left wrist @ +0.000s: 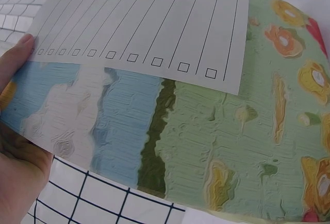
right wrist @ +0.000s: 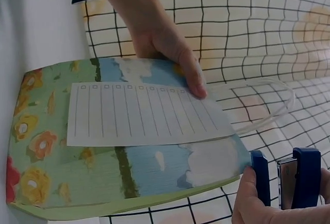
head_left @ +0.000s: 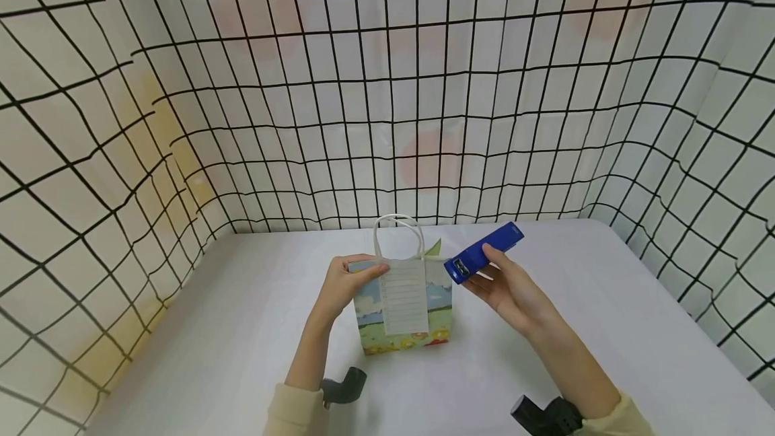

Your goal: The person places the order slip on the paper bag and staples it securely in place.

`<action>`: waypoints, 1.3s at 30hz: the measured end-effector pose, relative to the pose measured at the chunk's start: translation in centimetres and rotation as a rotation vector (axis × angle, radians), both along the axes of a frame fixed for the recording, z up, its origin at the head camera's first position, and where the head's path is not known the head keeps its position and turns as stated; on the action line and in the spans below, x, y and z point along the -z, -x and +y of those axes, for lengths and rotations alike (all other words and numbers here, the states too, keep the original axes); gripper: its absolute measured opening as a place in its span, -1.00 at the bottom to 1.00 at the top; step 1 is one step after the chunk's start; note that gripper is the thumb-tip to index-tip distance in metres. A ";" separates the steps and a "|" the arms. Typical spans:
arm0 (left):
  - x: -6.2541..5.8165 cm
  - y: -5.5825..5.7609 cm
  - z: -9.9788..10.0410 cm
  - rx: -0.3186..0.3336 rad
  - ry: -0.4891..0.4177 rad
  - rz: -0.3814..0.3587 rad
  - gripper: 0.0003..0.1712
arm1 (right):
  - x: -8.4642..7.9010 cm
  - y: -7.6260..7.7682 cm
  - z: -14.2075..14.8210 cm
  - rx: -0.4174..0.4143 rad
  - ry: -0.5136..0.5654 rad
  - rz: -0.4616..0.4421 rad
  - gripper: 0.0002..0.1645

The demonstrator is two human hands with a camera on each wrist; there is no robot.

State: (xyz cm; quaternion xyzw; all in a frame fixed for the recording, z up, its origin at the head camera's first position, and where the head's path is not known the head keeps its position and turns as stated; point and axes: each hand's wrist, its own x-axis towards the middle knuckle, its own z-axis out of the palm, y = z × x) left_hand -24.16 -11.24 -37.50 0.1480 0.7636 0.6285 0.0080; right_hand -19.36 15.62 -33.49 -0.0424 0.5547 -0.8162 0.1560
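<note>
A small paper gift bag (head_left: 371, 328) printed with sky, meadow and flowers stands upright on the table. Against its front lies a white checklist slip (head_left: 406, 301) with ruled lines and small boxes. My left hand (head_left: 342, 284) pinches the slip's upper left corner and the bag's top edge, thumb in front. In my right hand (head_left: 508, 295) is a blue stapler (head_left: 484, 252), tilted, its front end near the bag's upper right corner. A gap shows between the stapler's arms in the right wrist view. It is unclear whether stapler and bag touch.
White cord handles (head_left: 396, 216) rise from the bag's top. A green pointed piece (head_left: 433, 248) sticks up behind its right side. The white tabletop (head_left: 242, 328) is bordered at the back and sides by black grid netting (head_left: 418, 77) over pale cloth.
</note>
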 end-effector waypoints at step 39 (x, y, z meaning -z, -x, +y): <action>0.1 0.0 0.0 -0.008 -0.002 0.012 -0.67 | -2.5 4.3 -1.6 0.009 0.138 0.003 -0.16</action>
